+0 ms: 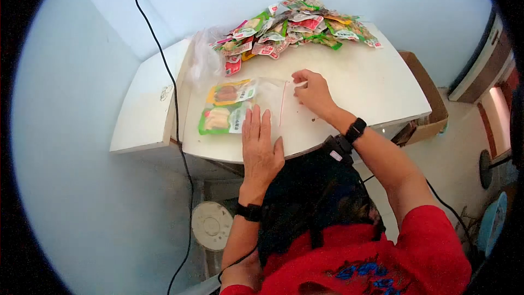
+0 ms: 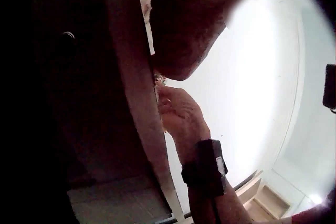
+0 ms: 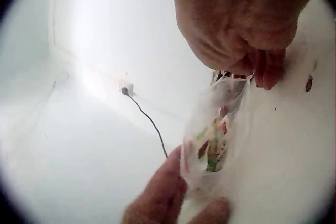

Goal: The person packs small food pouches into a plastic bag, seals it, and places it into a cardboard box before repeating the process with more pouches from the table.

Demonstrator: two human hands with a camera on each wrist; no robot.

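- Clear plastic makes up the flat bag (image 1: 271, 95) near the front edge of the desk (image 1: 355, 87); a packet with a yellow border (image 1: 225, 94) and a green-edged packet (image 1: 217, 119) lie side by side at its left end, apparently inside it.
- That much looks done: the two packets seem bagged and laid flat, a red line marking the bag's right end. Whether that end is sealed I cannot tell.
- Left over, as far as shows, is the heap of packets (image 1: 295, 27) towards the wall, loose and outside the clear bag, with a crumpled white bag (image 1: 206, 57) beside it.
- The left hand (image 1: 260, 147) lies palm down, fingers straight and close together, fingertips on the green-edged packet's right part, thumb held apart.
- The right hand (image 1: 314, 95) is bent at the wrist near the red line, fingers curled inward; the right wrist view puts them at the plastic's edge, but whether they pinch it cannot be told.
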